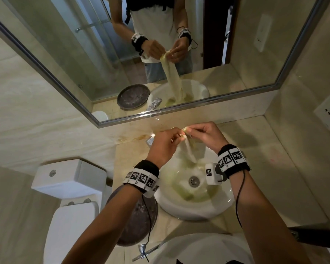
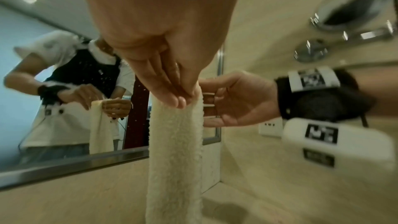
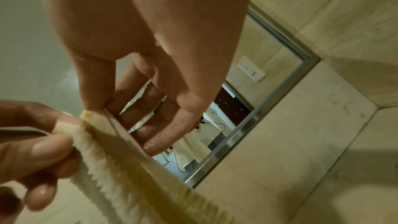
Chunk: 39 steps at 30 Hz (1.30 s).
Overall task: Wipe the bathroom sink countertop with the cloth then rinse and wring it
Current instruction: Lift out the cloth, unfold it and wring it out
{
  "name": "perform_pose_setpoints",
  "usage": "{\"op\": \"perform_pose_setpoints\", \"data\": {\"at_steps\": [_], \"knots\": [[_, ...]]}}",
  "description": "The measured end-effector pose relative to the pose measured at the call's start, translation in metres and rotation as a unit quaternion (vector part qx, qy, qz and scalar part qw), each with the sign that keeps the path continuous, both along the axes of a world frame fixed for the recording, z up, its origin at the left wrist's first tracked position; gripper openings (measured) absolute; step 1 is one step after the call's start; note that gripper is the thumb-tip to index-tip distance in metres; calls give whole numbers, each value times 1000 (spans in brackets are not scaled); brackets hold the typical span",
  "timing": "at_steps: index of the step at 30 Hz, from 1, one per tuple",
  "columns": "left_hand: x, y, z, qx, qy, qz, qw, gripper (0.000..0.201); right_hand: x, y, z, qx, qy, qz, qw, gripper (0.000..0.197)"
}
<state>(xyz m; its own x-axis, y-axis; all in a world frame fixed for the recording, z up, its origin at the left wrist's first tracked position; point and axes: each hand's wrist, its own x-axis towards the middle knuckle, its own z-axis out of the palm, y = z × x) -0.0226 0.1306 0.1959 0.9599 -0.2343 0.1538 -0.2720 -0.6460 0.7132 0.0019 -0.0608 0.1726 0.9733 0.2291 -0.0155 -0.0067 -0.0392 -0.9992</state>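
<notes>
A pale yellow fluffy cloth hangs in a long strip over the white round sink, its lower end lying in the basin. My left hand pinches the cloth's top edge between thumb and fingers. My right hand pinches the same top edge just beside it. In the left wrist view the cloth drops straight down from my left fingertips. The right wrist view shows the cloth pinched under my right thumb, other fingers spread. The beige countertop surrounds the sink.
A mirror rises behind the sink and reflects the hands and cloth. A dark round tray sits left of the basin. A white toilet stands further left. A chrome tap peeks out behind my left hand. A wall socket is at right.
</notes>
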Motion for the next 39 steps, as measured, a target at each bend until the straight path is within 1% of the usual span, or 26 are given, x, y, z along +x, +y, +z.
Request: {"op": "perform_pose_setpoints", "data": {"at_steps": [2, 4, 9, 14, 16, 18, 19, 21, 23, 24, 26, 29, 31, 34, 36, 39], "knots": [[-1, 2, 0, 78, -72, -13, 994, 11, -1, -1, 0, 2, -3, 10, 1000, 19], [-2, 2, 1, 142, -133, -17, 981, 17, -2, -2, 0, 13, -2, 14, 1000, 19], [-2, 0, 5, 210, -206, -20, 956, 26, -6, -1, 0, 29, 6, 7, 1000, 14], [-4, -2, 10, 210, -254, -21, 944, 25, -10, 0, 5, 65, 10, 21, 998, 18], [-5, -3, 11, 207, -274, -15, 939, 25, -10, -1, 6, 87, 27, 26, 995, 21], [-4, -3, 11, 183, -281, 0, 942, 22, -9, -2, 7, 111, 52, 37, 992, 24], [-3, -4, 12, 159, -273, 11, 949, 22, -9, -3, 9, 129, 62, 49, 989, 27], [-1, -3, 15, 118, -255, 29, 959, 28, -9, -6, 11, 155, 71, 84, 982, 34], [2, -3, 20, 123, -254, 26, 959, 30, -9, -9, 15, 162, 67, 114, 978, 32], [3, -3, 24, 124, -238, 21, 963, 28, -9, -11, 18, 157, 63, 114, 979, 31], [6, -4, 31, 99, -173, 20, 980, 29, -8, -11, 22, 130, 47, 95, 986, 29], [12, -8, 39, 12, -57, 4, 998, 33, -6, -11, 29, 97, 20, 74, 992, 18], [12, -12, 43, -40, -15, -25, 999, 29, -6, -13, 32, 93, 17, 68, 993, 16], [9, -13, 47, -85, 31, -45, 995, 27, -3, -16, 36, 98, 5, 52, 994, 19], [9, -10, 50, -99, 51, -44, 993, 27, -1, -18, 41, 96, 4, 26, 995, 13], [10, -7, 55, -121, 58, -23, 991, 19, 0, -21, 47, 65, -2, 9, 998, 19]]}}
